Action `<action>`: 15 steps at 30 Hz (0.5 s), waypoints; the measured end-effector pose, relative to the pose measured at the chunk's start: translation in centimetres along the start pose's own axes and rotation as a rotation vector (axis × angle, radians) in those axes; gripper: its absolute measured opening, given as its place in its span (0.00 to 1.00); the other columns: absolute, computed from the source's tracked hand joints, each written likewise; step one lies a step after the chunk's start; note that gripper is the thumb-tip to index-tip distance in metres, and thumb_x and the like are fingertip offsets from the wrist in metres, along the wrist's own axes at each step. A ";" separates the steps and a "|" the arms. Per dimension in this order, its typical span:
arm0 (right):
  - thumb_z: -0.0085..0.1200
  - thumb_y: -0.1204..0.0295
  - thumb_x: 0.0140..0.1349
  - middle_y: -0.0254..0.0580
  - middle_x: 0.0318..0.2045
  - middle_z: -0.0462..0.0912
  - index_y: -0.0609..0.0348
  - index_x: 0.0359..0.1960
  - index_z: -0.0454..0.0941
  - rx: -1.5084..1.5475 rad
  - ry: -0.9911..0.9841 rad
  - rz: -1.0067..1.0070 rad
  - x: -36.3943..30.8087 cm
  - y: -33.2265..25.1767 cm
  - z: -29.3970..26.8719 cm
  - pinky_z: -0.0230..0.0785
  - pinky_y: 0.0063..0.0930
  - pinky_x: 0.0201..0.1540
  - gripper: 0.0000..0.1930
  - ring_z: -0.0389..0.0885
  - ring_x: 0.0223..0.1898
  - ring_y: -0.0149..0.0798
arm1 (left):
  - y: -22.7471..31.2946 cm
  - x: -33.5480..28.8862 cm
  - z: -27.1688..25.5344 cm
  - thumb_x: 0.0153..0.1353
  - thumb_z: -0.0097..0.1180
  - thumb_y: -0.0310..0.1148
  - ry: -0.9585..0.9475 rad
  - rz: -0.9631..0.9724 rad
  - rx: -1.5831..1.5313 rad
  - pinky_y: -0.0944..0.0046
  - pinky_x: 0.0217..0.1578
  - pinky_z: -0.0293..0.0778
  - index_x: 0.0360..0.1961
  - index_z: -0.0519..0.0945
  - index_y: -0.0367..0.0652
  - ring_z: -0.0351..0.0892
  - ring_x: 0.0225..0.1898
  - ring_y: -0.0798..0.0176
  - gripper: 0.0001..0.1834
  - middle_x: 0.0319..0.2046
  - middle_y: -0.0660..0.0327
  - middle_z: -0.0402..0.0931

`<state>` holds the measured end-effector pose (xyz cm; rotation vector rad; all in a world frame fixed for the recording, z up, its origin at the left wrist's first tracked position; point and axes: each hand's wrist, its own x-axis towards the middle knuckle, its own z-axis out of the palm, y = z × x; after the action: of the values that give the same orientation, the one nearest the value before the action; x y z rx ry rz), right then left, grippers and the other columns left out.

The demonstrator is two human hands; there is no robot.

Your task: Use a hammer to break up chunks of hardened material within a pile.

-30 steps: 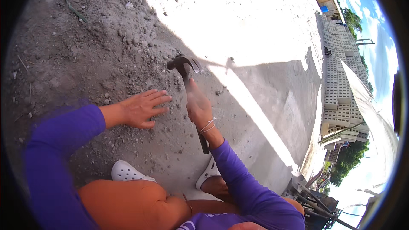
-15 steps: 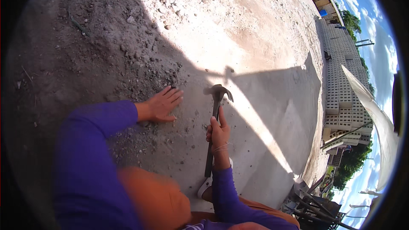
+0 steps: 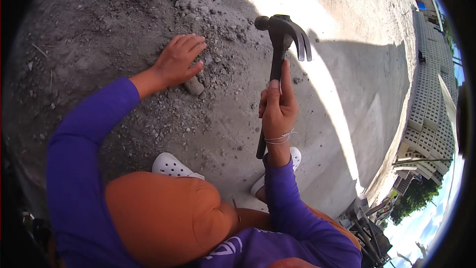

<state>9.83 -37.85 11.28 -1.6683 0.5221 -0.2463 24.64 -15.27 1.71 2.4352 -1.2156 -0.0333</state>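
A dark claw hammer (image 3: 275, 59) is in my right hand (image 3: 280, 106), which wraps round its handle with the index finger stretched along it. Its head points away from me and the claw curves to the right. The hammer looks raised above the ground. To the left, my left hand (image 3: 179, 62) is open, fingers loosely extended, with nothing in it. It is over the loose gravel, nearest to a rounded stone (image 3: 194, 86) just below the thumb. Whether the palm touches the ground cannot be seen.
Gravelly soil (image 3: 124, 30) spreads on the left, and smoother grey ground (image 3: 342, 79) on the right has a sunlit strip. My white clogs (image 3: 171, 165) stand close by. Stacked hollow blocks (image 3: 430, 79) line the far right; dark metal tools (image 3: 369, 233) lie at lower right.
The hammer has come up closer to the camera in my right hand. My left hand has shifted, its fingers now more bent. The view has also moved, bringing both clogs into sight.
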 end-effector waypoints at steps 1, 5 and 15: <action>0.46 0.75 0.70 0.22 0.21 0.67 0.52 0.70 0.62 -0.051 -0.016 -0.058 0.6 0.1 0.5 0.60 0.15 0.27 0.26 0.63 0.22 0.19 | 0.2 0.1 -0.1 0.61 0.52 0.39 -0.015 0.020 -0.038 0.46 0.66 0.55 0.58 0.71 0.36 0.60 0.66 0.45 0.27 0.62 0.51 0.65; 0.46 0.75 0.70 0.24 0.22 0.73 0.46 0.69 0.64 -0.472 -0.096 -0.246 3.1 5.3 2.0 0.61 0.19 0.27 0.25 0.66 0.22 0.22 | 1.5 0.3 0.9 0.62 0.51 0.39 0.020 0.044 -0.069 0.45 0.66 0.55 0.56 0.72 0.36 0.60 0.66 0.45 0.24 0.60 0.51 0.66; 0.47 0.75 0.70 0.29 0.31 0.78 0.53 0.67 0.67 -0.079 -0.146 0.036 0.1 -0.4 2.5 0.67 0.18 0.33 0.23 0.69 0.28 0.21 | 0.0 -1.3 1.1 0.62 0.52 0.37 0.035 0.063 -0.054 0.46 0.67 0.55 0.57 0.70 0.36 0.60 0.66 0.46 0.24 0.61 0.51 0.65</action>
<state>11.10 -35.70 11.19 -1.7371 0.4560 -0.0776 23.61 -14.66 0.52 2.3395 -1.2592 -0.0048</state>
